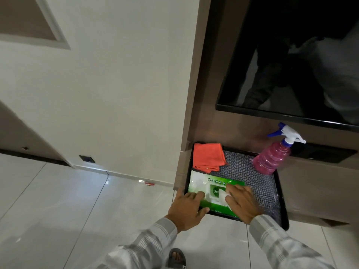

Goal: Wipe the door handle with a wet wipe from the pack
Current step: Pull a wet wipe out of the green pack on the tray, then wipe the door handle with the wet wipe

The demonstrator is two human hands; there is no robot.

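Note:
A green and white wet wipe pack [202,186] lies flat at the near left of a black tray [261,183]. My left hand [187,207] presses on the pack's near left part, fingers spread. My right hand [241,201] rests over the pack's lid area, its fingertips pinching a white wipe [223,195] that sticks out of the opening. No door handle is in view; a white door or wall panel [108,84] fills the left.
An orange folded cloth [208,157] lies at the tray's far left. A pink spray bottle [272,157] with a blue and white trigger stands at its far right. A dark TV screen [291,65] hangs above. Glossy white floor tiles [68,210] spread to the left.

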